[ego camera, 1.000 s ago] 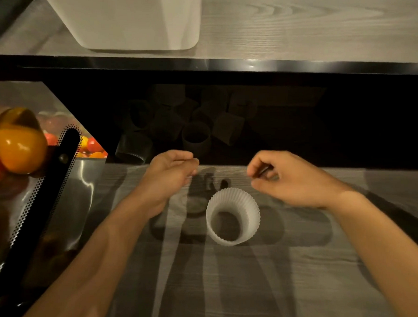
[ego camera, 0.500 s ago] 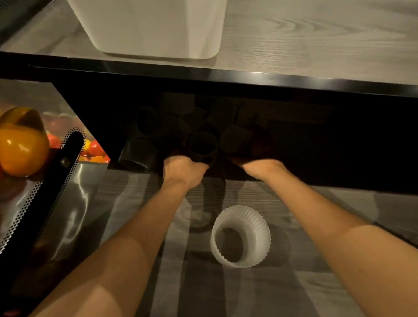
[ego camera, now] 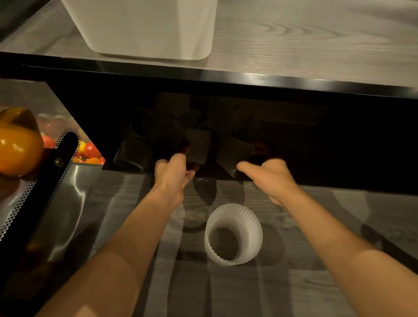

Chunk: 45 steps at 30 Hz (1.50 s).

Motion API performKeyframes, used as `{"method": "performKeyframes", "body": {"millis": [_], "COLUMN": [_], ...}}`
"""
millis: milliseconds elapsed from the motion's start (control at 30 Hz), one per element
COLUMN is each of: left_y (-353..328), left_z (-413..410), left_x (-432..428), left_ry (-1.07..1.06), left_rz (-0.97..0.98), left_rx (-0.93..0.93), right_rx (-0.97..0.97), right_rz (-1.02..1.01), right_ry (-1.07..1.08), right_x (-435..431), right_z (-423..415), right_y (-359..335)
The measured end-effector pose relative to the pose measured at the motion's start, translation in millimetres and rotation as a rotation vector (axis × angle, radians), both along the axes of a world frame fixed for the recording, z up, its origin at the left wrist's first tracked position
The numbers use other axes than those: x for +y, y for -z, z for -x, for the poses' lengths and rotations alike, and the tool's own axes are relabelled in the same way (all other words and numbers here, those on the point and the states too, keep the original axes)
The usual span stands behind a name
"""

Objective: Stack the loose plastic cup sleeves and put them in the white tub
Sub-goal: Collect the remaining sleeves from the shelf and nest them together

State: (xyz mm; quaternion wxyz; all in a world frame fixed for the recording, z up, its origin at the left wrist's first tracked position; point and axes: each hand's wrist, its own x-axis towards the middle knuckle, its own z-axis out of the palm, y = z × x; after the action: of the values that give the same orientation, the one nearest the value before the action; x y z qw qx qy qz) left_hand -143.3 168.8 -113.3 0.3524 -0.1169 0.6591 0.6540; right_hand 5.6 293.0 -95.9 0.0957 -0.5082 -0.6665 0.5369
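Observation:
A white ribbed cup sleeve (ego camera: 233,234) stands on the lower wooden shelf between my forearms. Several more sleeves lie loose in the dark recess under the upper shelf. My left hand (ego camera: 173,174) grips one ribbed sleeve (ego camera: 199,146) at the recess edge. My right hand (ego camera: 269,177) pinches another sleeve (ego camera: 231,156) beside it; its fingertips are lost in shadow. A further sleeve (ego camera: 131,156) lies on its side to the left. The white tub (ego camera: 147,25) sits on the upper shelf, above and behind.
The black front edge of the upper shelf (ego camera: 247,80) overhangs the recess. A perforated metal basket (ego camera: 35,191) with an orange pepper (ego camera: 14,142) and small tomatoes (ego camera: 89,151) stands at the left.
Both hands reached forward from above the white sleeve into the dark recess and closed on a sleeve each. The white sleeve stayed in place.

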Motion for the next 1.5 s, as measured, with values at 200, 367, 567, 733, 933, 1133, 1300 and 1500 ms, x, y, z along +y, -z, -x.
{"method": "performKeyframes", "body": {"millis": [200,367,567,733,933,1133,1300,1500], "left_y": [-7,-11,-6,-8,-52,-86,-80,-73], "left_z": [-12,-20,-20,-21,-23,-39,-45,-47], "left_x": [-13,-23,-42,-54,-67,-76,-85,-93], "left_ry": [0.184,0.395,0.619,0.547,0.474,0.773,0.879,0.888], "left_rz": [-0.219,-0.21,-0.118,0.081,-0.223,-0.387,-0.373,-0.399], "left_rx": [-0.117,-0.144,-0.124,0.23,0.5,0.679,0.615,0.642], "right_rx": [0.175,0.127,0.207,-0.01,0.2,0.303,0.289,0.292], "right_rz": [-0.112,-0.177,-0.068,-0.224,-0.3,-0.214,-0.16,-0.216], "right_ry": [-0.165,-0.345,-0.445,-0.477,-0.38,-0.674,-0.734,-0.734], "right_x": [-11,-13,-17,-21,-23,-33,-43,-55], "right_z": [-5,-7,-9,-9,-27,-58,-79,-88], "right_y": [-18,-21,-26,-32,-84,-114,-105,-97]}}
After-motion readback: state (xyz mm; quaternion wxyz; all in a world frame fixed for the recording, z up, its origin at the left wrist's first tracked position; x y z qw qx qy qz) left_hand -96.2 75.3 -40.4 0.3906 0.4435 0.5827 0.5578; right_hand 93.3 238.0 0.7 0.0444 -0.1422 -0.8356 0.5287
